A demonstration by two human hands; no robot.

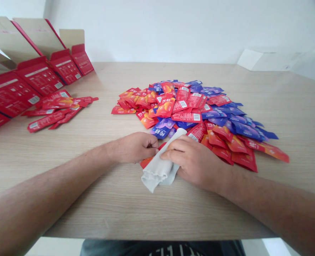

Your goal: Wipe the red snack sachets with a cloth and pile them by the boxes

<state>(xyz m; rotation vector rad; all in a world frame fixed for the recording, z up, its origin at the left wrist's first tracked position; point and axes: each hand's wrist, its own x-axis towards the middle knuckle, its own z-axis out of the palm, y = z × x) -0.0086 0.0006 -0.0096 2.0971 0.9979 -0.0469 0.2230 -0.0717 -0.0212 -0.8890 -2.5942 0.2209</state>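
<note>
My right hand (196, 161) lies over a folded off-white cloth (157, 169), with its fingers pressing the cloth against the table. My left hand (134, 147) is curled at the cloth's left side, fingertips close to it. Under the cloth's edge pokes a red sachet (148, 162); whether my left hand holds it, I cannot tell. Just beyond both hands spreads a large heap of red and blue-purple foil sachets (191, 113), its nearest packets touching my right hand.
Open red cartons with raised flaps (40, 75) stand along the far left of the wooden table (120, 213). Long red sachet strips (50, 119) lie before them. A white card sheet (264, 60) leans at the back right.
</note>
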